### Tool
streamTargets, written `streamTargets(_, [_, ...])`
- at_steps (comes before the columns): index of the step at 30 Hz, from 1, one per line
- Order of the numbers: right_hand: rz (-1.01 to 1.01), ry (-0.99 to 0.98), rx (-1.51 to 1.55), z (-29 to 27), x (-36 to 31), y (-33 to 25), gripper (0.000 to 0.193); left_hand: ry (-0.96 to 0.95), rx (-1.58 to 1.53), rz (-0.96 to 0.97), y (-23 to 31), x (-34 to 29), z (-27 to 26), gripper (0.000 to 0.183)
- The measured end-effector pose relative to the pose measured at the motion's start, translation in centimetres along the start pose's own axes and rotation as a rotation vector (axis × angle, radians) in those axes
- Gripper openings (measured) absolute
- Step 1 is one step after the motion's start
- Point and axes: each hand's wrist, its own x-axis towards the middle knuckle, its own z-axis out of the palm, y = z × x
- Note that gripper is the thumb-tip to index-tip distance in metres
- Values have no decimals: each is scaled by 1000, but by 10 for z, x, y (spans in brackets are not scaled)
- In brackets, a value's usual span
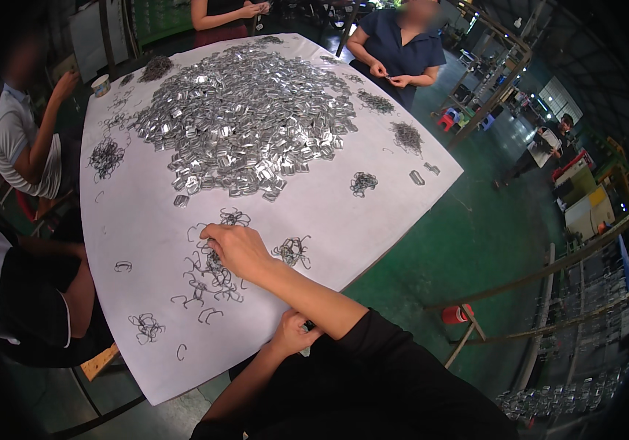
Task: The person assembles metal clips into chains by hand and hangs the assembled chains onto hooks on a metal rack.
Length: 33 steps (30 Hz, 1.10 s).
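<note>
In the head view, my right hand (pixel 232 249) is curled down over the bent wire hooks (pixel 215 279) heaped on the white counter (pixel 358 235); whether its fingertips pinch one, I cannot tell. My left hand (pixel 292 336) is curled near the edge, contents unclear. I'd best take one hook from the loose fringe and ease it free of tangled neighbours.

We wear plain black sleeves (pixel 402 359) — ending well short of our hands (pixel 235 251) — and our forearms (pixel 307 290) are bare.
</note>
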Motion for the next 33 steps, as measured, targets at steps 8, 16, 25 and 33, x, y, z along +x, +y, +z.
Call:
streamTargets(8, [-4,6,13,2,1,2,14,-11,-35,-55,-3,-4,0,25])
streamTargets(16, [26,-8,48,2,1,7,10,-21,3,-27,-5,-4,0,25])
streamTargets(25, [-27,17,52,24,5,14,4,34,33,-73,-24,-15,2,10])
streamTargets(33, [9,45,67,16,2,21,6,-8,64,-72,-8,-7,0,11])
